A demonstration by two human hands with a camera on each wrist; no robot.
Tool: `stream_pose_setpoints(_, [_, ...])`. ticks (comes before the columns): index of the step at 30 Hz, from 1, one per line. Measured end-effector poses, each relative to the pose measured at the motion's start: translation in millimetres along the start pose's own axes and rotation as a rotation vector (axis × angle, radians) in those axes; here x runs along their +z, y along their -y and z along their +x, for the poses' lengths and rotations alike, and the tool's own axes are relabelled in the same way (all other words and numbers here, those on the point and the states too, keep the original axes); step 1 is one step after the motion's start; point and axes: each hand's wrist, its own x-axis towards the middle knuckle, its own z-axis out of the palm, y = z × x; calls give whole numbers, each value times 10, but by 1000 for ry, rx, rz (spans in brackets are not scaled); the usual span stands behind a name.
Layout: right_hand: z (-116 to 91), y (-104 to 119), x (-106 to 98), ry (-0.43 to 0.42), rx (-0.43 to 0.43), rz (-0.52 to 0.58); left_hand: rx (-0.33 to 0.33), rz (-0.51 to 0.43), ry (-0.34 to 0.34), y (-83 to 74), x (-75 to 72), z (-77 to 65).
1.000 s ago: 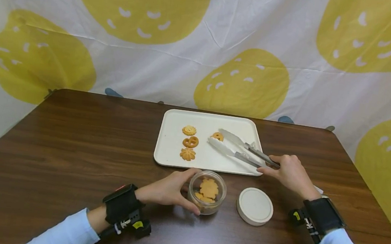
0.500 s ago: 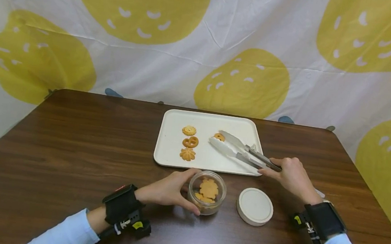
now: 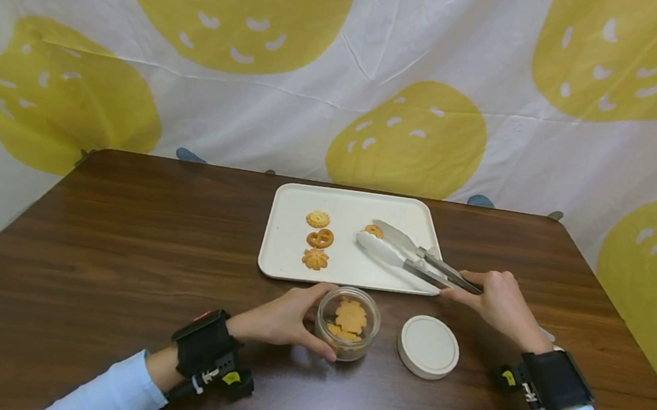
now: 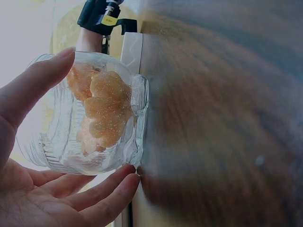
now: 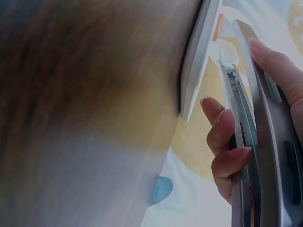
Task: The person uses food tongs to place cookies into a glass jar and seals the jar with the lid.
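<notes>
My left hand (image 3: pixel 282 317) curves round a clear glass jar (image 3: pixel 346 350) standing on the table, thumb on the near side. Flower-shaped cookies (image 4: pixel 108 111) lie inside it. My right hand (image 3: pixel 502 307) grips metal tongs (image 3: pixel 449 271) by their arms. Their pale tips reach over the white tray (image 3: pixel 293 194) and stand apart, one on each side of a small round cookie (image 3: pixel 373 231); whether they touch it I cannot tell. Left on the tray, a round cookie (image 3: pixel 317 219), a pretzel (image 3: pixel 320 238) and a flower-shaped cookie (image 3: pixel 315 259) form a column.
A round white lid (image 3: pixel 428 347) lies on the brown wooden table (image 3: pixel 117 242), right of the jar. Behind the table hangs a white cloth (image 3: pixel 289 119) with big yellow shapes. Something small and pale (image 3: pixel 546 333) is partly hidden behind the right wrist.
My right hand and the tongs have shifted a little right and nearer to me. The small round cookie between the tips has slid slightly right. My left hand and the jar have stayed put.
</notes>
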Motion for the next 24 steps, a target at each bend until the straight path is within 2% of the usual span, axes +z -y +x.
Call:
stream_pose_setpoints(9, [-117,39,-136,9,19,23,0,17,-2,8,1,6])
stream_pose_setpoints(16, [-233,92,-271,-13,-7,39,5,20,-3,14,0,4])
stream_pose_setpoints(24, [-379,158,-449,3,10,42,5,-9,3,13,-1,7])
